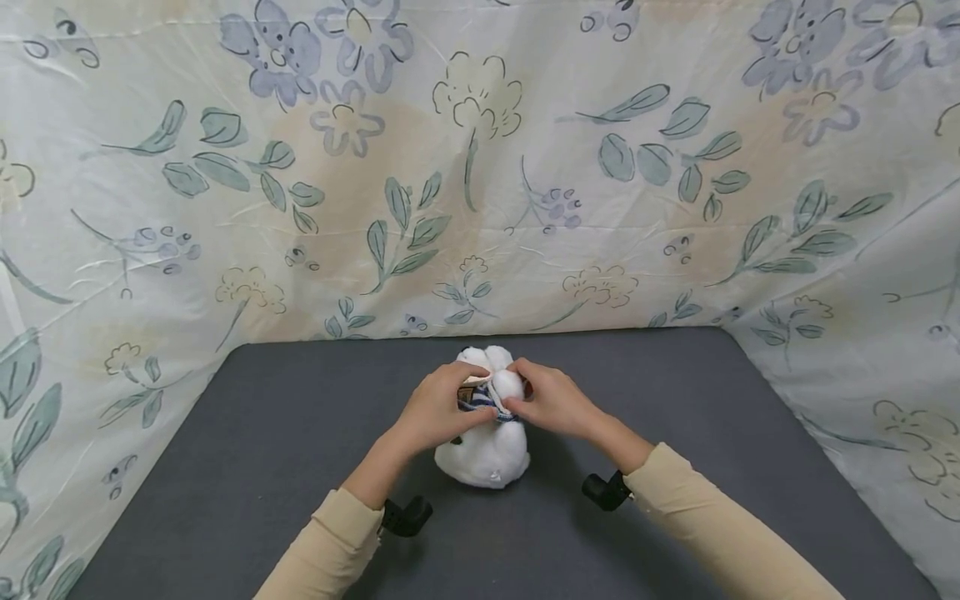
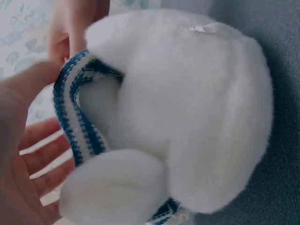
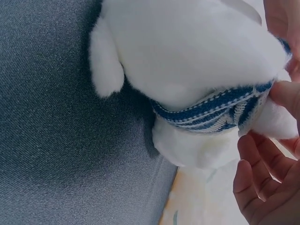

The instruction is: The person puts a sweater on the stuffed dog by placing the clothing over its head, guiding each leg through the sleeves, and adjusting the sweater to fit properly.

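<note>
**Technician A:** Starting at the work item: where is the white plush toy animal [image 1: 483, 450], and how is it oriented?

**Technician B:** It sits on the dark grey fabric-covered tabletop [image 1: 225, 467], near the centre and toward the far edge. A blue-and-white striped knitted scarf [image 3: 220, 110] runs around its neck. The base rests on the tabletop, so the surface carries the toy and both hands can work at the neck.

**Technician A:** State of the left hand [image 1: 435, 410]?

**Technician B:** It is closed on the toy's left side at scarf level, fingers curled in against the plush and the knit. In my judgement this grip steadies the body against any pull on the scarf.

**Technician A:** And the right hand [image 1: 551, 400]?

**Technician B:** It pinches the scarf where the band meets the white fur; the right wrist view shows a fingertip pressing on the knit edge. Placing the hands on opposite sides appears to keep the soft toy from tipping.

**Technician A:** Surroundings?

**Technician B:** A pale floral-printed cloth backdrop [image 1: 480, 167] encloses the tabletop at the back and both sides.
</note>
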Demonstrator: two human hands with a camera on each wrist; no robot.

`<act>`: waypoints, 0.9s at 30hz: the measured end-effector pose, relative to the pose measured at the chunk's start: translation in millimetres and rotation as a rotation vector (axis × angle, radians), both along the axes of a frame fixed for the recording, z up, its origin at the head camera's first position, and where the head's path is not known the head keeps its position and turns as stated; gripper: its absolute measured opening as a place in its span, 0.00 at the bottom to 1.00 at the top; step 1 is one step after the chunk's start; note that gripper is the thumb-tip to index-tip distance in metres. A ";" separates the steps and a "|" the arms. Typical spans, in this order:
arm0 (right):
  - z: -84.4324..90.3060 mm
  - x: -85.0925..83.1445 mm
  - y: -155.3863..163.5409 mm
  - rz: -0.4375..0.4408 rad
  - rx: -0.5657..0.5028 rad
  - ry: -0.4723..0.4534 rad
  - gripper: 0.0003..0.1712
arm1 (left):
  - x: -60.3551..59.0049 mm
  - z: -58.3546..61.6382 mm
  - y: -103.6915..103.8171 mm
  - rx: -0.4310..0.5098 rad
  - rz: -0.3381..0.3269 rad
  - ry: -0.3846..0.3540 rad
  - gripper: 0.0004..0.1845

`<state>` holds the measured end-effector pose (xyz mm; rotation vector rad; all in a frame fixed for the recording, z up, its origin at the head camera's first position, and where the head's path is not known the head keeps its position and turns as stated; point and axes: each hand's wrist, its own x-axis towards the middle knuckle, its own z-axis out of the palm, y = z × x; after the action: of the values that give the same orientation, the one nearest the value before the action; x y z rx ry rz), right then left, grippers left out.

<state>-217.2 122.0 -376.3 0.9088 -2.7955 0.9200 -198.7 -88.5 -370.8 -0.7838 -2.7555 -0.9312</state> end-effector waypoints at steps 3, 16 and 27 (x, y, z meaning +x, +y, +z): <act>0.0 -1.1 1.2 0.006 -0.001 -0.005 0.16 | -2.4 -1.3 1.8 -0.002 0.044 -0.006 0.21; 5.9 -3.7 4.9 0.011 -0.009 -0.051 0.16 | -15.8 -10.7 11.0 -0.004 0.019 -0.010 0.19; 11.4 -7.5 5.6 0.027 -0.021 -0.072 0.14 | -17.2 -10.0 15.6 0.046 -0.008 -0.044 0.11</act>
<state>-224.8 127.6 -364.9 0.9308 -2.8336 1.0039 -215.9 -72.8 -380.9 -0.7772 -2.7591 -1.0222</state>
